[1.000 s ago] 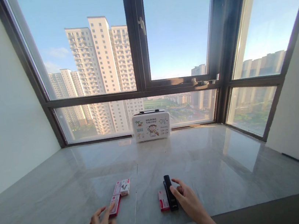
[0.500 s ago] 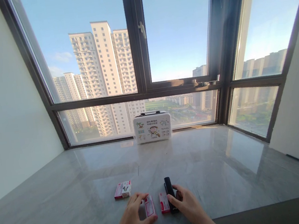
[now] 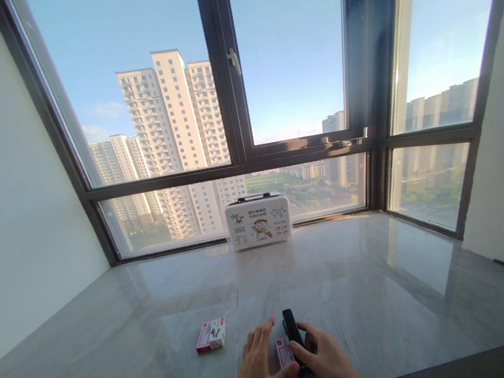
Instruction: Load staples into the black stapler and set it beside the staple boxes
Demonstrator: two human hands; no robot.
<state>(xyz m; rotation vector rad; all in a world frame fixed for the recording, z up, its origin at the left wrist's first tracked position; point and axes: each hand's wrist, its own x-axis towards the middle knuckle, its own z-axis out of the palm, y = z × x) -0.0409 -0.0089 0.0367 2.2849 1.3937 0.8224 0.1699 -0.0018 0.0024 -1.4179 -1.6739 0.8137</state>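
My right hand [image 3: 324, 351] is closed around a black stapler [image 3: 292, 330], thumb across its near part and fingers on its right side. Directly left of the stapler lies a pink-and-white staple box [image 3: 283, 352]. My left hand [image 3: 260, 363] is at that box with its fingers stretched forward; the thumb is by the box's near end and the fingertips reach past its far end. Only one box shows plainly there; anything under it is hidden. Another staple box [image 3: 210, 335], pink and white with a dark stapler picture, lies apart to the left.
A white case [image 3: 260, 228] with cartoon prints and a black handle stands upright against the window [image 3: 175, 212]. All lies on a grey marble-look sill [image 3: 155, 302]. Walls bound it on both sides, and its front edge runs near my hands.
My left hand has moved right with the staple box to the stapler's side, and its fingers have lifted from the box's far end. My right hand still holds the stapler. The view has tilted slightly.
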